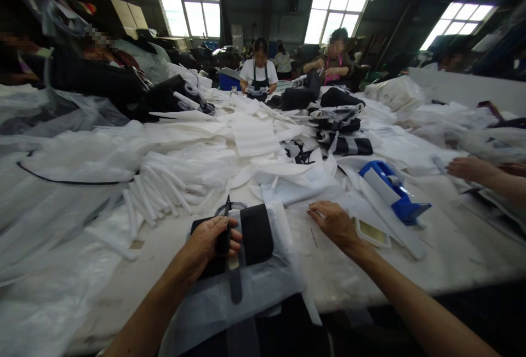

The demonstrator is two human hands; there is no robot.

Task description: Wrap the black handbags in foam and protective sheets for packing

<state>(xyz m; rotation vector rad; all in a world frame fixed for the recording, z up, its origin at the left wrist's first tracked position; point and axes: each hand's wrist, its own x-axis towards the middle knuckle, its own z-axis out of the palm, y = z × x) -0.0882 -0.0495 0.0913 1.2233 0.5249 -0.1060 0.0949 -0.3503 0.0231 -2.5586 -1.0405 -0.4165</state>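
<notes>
My left hand (216,239) grips a slim black piece (224,236), its narrow tip pointing up, above a black item (257,234) lying on translucent wrapping (263,277). A dark grey strap (235,286) hangs down over the wrapping. To the right, my right hand (331,223) is just above the table, its thumb and fingertips pressed together; whatever is between them is too small to make out. Beside that wrist sits a small white tray (372,232).
A blue tape dispenser (394,190) stands at the right. White foam rods (154,195) lie at the left, and foam sheets (255,135) cover the middle. Another person's hand (472,170) is at the right edge. Two people work across the table.
</notes>
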